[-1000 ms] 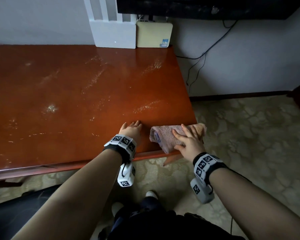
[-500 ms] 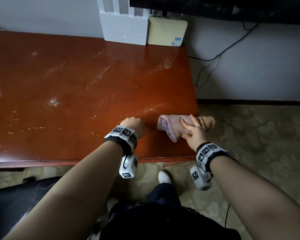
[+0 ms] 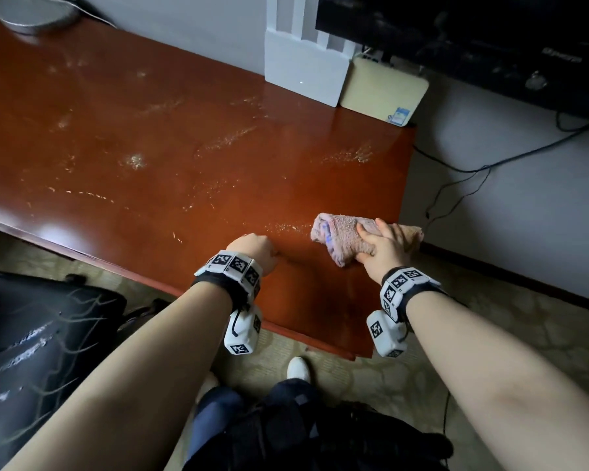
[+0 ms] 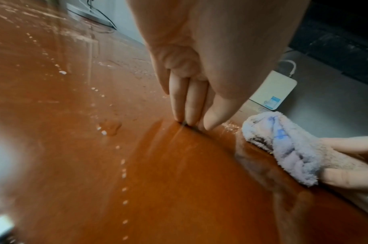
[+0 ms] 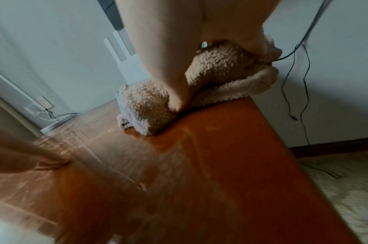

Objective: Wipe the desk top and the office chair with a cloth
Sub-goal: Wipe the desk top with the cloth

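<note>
The red-brown desk top (image 3: 184, 147) carries pale dust streaks and droplets. A folded fuzzy beige cloth (image 3: 337, 232) lies near the desk's right edge, its far end slightly over that edge. My right hand (image 3: 385, 246) lies on top of the cloth and grips it, with the thumb (image 5: 176, 99) dug into the cloth's (image 5: 216, 85) side. My left hand (image 3: 252, 248) is just left of the cloth, empty, its straight fingertips (image 4: 187, 118) touching the wood (image 4: 179, 181). A black office chair (image 3: 31, 334) stands at the lower left, below the desk's front edge.
A white device (image 3: 303, 62) and a beige box (image 3: 385, 86) stand against the wall at the desk's back. A dark screen (image 3: 456, 28) hangs above them. Black cables (image 3: 473, 164) run down the wall on the right. A grey round base (image 3: 34, 11) sits far left. Patterned carpet (image 3: 490, 334) lies below.
My right hand has pushed the cloth away from the front edge, farther up the desk along its right side. My left hand has tipped up from flat onto its fingertips.
</note>
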{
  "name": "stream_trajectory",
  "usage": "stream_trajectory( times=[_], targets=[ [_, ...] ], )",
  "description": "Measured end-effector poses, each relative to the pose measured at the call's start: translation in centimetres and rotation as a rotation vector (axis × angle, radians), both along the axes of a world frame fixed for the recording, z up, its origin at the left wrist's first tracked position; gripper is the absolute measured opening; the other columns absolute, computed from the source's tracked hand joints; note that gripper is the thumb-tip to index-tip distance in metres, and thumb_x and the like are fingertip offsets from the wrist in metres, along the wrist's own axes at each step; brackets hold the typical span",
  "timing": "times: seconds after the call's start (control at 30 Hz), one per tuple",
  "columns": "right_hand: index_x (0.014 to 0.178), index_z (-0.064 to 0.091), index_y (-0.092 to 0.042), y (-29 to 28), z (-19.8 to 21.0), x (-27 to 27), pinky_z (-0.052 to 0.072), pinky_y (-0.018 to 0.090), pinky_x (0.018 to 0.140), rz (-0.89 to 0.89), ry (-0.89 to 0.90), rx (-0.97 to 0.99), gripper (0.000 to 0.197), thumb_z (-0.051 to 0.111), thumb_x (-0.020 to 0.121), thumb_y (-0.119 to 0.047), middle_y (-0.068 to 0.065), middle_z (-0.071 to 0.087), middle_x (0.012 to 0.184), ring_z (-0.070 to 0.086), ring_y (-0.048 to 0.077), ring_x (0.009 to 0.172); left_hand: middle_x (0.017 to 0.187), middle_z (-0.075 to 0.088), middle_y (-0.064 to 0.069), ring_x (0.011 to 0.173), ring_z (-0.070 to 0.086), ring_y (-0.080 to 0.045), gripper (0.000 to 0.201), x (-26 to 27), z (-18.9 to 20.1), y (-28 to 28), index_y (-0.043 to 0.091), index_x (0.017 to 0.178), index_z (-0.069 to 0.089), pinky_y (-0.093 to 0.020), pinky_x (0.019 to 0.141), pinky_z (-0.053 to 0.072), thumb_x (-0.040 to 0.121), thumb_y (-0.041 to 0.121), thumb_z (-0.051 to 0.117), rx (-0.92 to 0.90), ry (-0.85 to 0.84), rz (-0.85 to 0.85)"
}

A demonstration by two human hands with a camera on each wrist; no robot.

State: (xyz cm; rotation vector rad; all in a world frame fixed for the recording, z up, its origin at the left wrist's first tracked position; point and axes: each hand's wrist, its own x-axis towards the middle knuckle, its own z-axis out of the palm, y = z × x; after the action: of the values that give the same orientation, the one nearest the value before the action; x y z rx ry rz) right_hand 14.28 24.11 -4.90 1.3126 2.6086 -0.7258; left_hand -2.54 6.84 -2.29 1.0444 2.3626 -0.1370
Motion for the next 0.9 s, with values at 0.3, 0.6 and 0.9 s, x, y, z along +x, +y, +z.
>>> stream_trajectory(
  times=[0.3, 0.6, 0.9],
  targets=[
    [0.138, 0.047, -0.027, -1.8, 1.7, 4.3, 0.032, 0.033, 0.109, -0.194, 0.247, -0.028, 0.058, 0.050, 0.087, 0.000, -0.009, 0.022, 0.154, 0.029, 0.021, 0.137, 0.159, 0.011, 0.001, 0.146, 0.014, -0.018, 0.061, 3.4, 1.6, 6.1, 0.023, 0.152, 0.017, -0.033, 0.117, 0.016, 0.097, 0.027, 0.045, 0.221, -0.121, -0.231],
    [0.151, 0.012, -0.022, -6.7, -2.5, 8.6, 0.013, 0.048, 0.116, -0.105, -0.181, -0.166, 0.066, 0.040, 0.097, -0.046, 0.007, 0.043, 0.145, 0.039, 0.028, 0.133, 0.158, -0.014, 0.008, 0.146, -0.014, -0.021, 0.064, 7.2, -2.1, 10.1, 0.042, 0.149, 0.001, -0.051, 0.117, -0.008, 0.100, 0.023, 0.038, 0.066, -0.065, -0.675],
    [0.150, 0.021, -0.031, -6.0, -3.4, 8.8, 0.027, 0.056, 0.109, -0.109, -0.173, -0.160, 0.063, 0.046, 0.095, -0.047, -0.016, 0.042, 0.065, 0.047, 0.015, 0.086, 0.159, -0.012, 0.010, 0.146, -0.008, -0.019, 0.071, 6.2, -2.9, 9.7, 0.043, 0.149, 0.002, -0.045, 0.118, -0.007, 0.096, 0.016, 0.041, 0.121, 0.020, -0.738]
  ],
)
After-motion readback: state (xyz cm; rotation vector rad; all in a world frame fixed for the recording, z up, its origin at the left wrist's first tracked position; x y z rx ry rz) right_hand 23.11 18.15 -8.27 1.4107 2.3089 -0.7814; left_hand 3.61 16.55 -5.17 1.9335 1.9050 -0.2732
